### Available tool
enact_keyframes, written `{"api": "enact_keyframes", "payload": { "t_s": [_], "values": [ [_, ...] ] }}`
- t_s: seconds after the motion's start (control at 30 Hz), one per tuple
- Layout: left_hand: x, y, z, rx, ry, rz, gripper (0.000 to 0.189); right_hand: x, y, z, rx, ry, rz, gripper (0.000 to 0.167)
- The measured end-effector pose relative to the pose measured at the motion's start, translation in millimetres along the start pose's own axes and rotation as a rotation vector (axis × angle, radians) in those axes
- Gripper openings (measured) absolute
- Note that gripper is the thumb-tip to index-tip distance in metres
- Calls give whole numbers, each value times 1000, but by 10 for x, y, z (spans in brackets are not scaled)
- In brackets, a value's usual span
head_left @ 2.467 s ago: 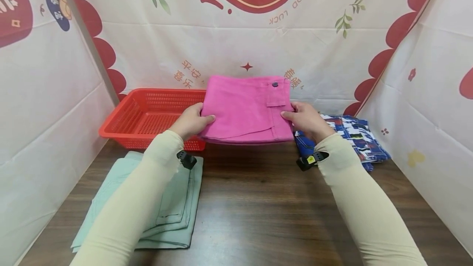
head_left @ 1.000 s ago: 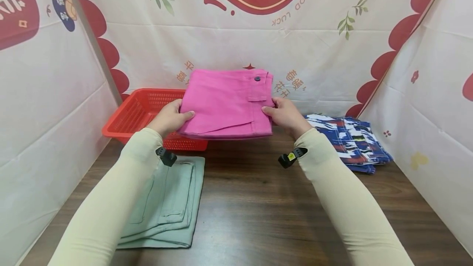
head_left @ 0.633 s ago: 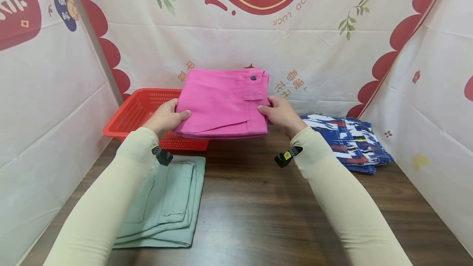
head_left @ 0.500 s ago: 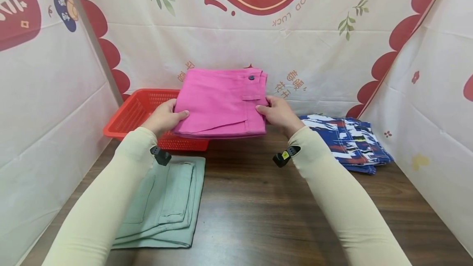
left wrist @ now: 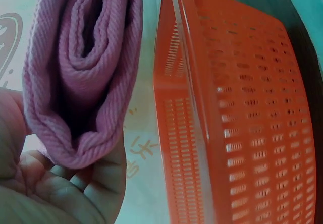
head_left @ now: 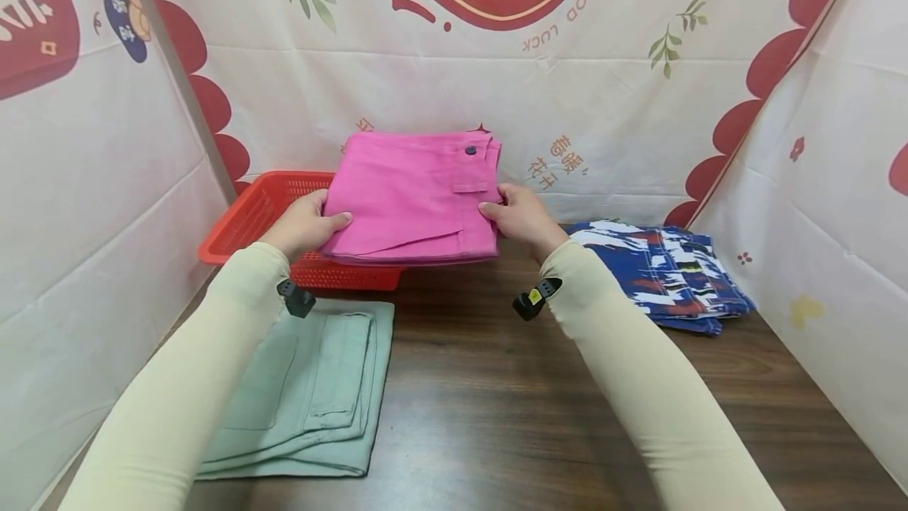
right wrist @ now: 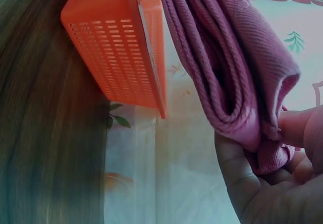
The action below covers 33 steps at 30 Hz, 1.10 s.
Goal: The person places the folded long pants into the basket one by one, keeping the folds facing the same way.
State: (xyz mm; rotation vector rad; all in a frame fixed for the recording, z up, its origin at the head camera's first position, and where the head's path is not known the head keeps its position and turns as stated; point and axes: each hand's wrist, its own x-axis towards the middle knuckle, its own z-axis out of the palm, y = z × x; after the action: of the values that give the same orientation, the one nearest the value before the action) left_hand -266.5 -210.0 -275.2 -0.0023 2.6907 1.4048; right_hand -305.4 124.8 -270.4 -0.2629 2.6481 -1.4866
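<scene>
A folded pair of pink trousers (head_left: 404, 195), with a dark button at its upper right, is held up between both hands. My left hand (head_left: 303, 223) grips its left edge, thumb on top and fingers underneath. On the opposite edge my right hand (head_left: 523, 218) pinches the cloth the same way. The wrist views show the thick folded layers of the pink trousers (left wrist: 83, 82) from their ends. Behind and below them is a red perforated plastic basket (head_left: 244, 219); the trousers overlap its right part in the head view and hide it.
Folded pale green trousers (head_left: 312, 393) lie on the wooden table (head_left: 496, 416) at front left, partly under the left sleeve. A folded blue, white and red patterned garment (head_left: 674, 274) lies at the back right. Printed cloth walls (head_left: 603, 101) enclose the table on three sides.
Both hands have carried the pink trousers leftward, from right of the basket to over its right part. The grip looks the same; the patterned garment is now less covered by the right arm.
</scene>
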Motion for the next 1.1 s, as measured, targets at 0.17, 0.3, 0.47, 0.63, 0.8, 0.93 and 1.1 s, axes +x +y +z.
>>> {"api": "enact_keyframes", "payload": {
  "t_s": [0.17, 0.3, 0.47, 0.63, 0.8, 0.93, 1.1],
  "values": [
    [-3, -15, -55, 25, 15, 10, 53, 24, -31, 50, 24, -3, -27, 36],
    [0, -34, -97, 41, 19, 17, 55, 49, -50, 92, 28, -2, -36, 34],
    [-9, -51, -155, 72, 32, 24, 59, 86, -63, 148, 29, 7, -34, 32],
    [-12, -79, -217, 90, 51, 29, 59, 102, -101, 212, 33, 11, -60, 32],
    [-11, -107, -263, 95, 54, 25, 58, 105, -134, 259, 33, 18, -53, 31],
    [7, -140, -296, 89, 53, 12, 60, 130, -149, 303, 29, 26, -54, 30],
    [24, -200, -342, 75, 52, -13, 67, 170, -178, 374, 43, 20, -52, 31]
  ]
}}
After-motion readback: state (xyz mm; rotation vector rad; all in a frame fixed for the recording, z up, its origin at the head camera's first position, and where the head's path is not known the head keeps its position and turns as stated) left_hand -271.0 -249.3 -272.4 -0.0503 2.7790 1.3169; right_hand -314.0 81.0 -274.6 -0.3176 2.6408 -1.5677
